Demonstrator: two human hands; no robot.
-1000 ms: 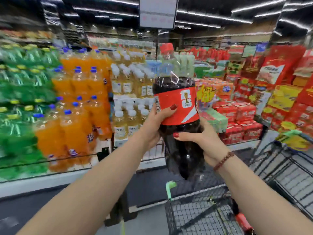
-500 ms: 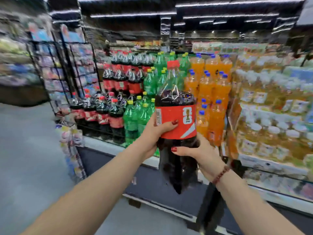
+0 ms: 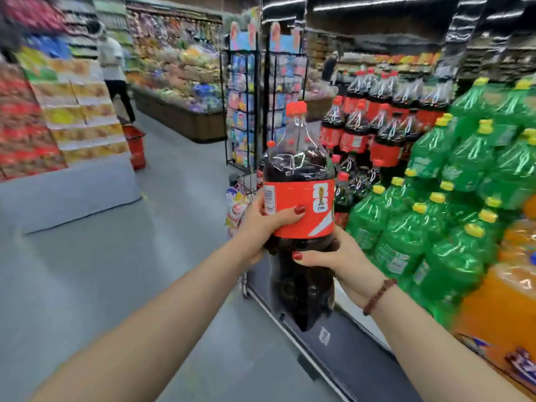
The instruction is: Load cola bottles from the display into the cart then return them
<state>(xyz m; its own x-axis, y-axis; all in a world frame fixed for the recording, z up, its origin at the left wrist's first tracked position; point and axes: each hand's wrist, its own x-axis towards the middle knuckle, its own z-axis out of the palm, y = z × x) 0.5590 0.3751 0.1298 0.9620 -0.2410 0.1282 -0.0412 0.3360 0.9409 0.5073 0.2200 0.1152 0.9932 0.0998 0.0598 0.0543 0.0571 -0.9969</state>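
Head view. The cola bottle [image 3: 298,198] is held upright in mid-air at the centre of the frame, in front of the drinks display and above the floor [image 3: 116,271]. It touches no shelf. Its red cap [image 3: 295,108] is at the top, and its red label [image 3: 307,210] faces the camera.

Both hands grip the bottle. The left hand [image 3: 261,224] wraps the label band from the left side, with the thumb lying across the front of the label. The right hand [image 3: 333,256] curls round the dark body just below the label from the right side, with the thumb pressed on the front. A beaded bracelet [image 3: 378,295] sits on the right wrist.

Behind and to the right of the held bottle, shelved cola bottles [image 3: 377,126] stand in stacked rows. Green bottles [image 3: 449,227] with yellow caps are stacked just beside them, further right. Orange bottles [image 3: 499,309] occupy the lower right corner.

A black wire rack [image 3: 249,97] stands behind the held bottle. A red basket [image 3: 135,146] rests on the floor at the left, near a blurred stack of goods. A person [image 3: 114,74] stands further down the aisle.
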